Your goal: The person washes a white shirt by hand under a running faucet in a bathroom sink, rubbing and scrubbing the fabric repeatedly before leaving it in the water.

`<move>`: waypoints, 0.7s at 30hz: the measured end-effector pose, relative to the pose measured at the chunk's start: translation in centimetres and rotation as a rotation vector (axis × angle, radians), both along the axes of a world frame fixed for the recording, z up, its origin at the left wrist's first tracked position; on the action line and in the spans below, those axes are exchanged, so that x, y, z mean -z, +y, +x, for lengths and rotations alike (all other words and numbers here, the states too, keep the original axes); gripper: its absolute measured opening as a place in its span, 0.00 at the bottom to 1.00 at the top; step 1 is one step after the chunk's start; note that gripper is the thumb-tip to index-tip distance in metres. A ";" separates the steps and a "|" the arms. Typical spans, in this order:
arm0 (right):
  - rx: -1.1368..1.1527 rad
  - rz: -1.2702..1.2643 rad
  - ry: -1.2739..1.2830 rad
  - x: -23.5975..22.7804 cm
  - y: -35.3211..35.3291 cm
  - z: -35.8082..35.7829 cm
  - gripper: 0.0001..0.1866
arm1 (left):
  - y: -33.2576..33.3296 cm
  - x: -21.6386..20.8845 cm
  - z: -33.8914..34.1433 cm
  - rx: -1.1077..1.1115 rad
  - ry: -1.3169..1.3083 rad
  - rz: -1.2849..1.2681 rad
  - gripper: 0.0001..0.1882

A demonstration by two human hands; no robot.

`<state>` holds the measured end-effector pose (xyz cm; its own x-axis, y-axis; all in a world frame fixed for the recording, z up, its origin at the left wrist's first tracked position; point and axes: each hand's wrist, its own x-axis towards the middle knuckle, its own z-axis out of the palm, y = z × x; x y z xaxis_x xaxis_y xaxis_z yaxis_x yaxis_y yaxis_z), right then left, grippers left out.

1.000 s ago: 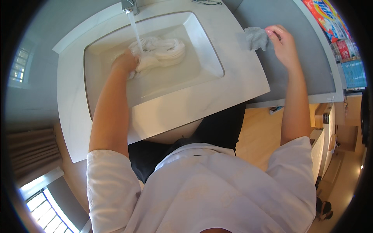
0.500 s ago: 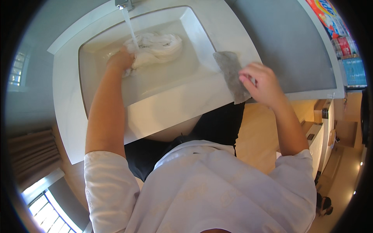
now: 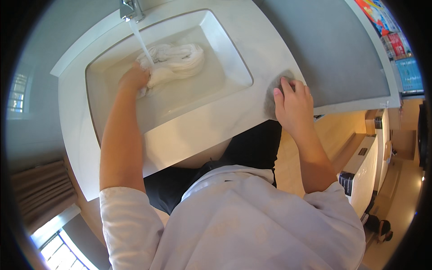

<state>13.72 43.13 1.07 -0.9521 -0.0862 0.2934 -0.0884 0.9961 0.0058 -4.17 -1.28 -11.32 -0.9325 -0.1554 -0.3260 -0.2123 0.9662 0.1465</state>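
Note:
My left hand [image 3: 134,77] is in the sink [image 3: 225,49], closed on the near left end of a bunched white cloth [image 3: 182,63]. Some of its fingertips are hidden in the wet folds. Water from the chrome faucet [image 3: 129,10] falls onto the cloth beside that hand, and shallow, slightly cloudy water lies around it. At the counter's right side my right hand [image 3: 294,101] presses down on a grey cloth [image 3: 271,100], its fingers curled over it. The palm and fingers cover much of this grey cloth.
The pale countertop [image 3: 180,139] surrounds the sink, its front edge close to my body. A grey surface [image 3: 342,54] adjoins it on the right. Colourful packages [image 3: 396,42] stand at the far right. Below right are a wooden floor and a long white box [image 3: 360,171].
My right hand has come down onto the grey cloth, which has shifted right, away from the sink rim, and looks more bunched. My left hand stays at the white cloth; the view has shifted slightly.

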 end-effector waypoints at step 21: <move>0.105 0.159 -0.048 -2.6 -2.0 0.5 0.30 | 0.9 -0.6 0.5 -0.014 -0.004 -0.017 0.37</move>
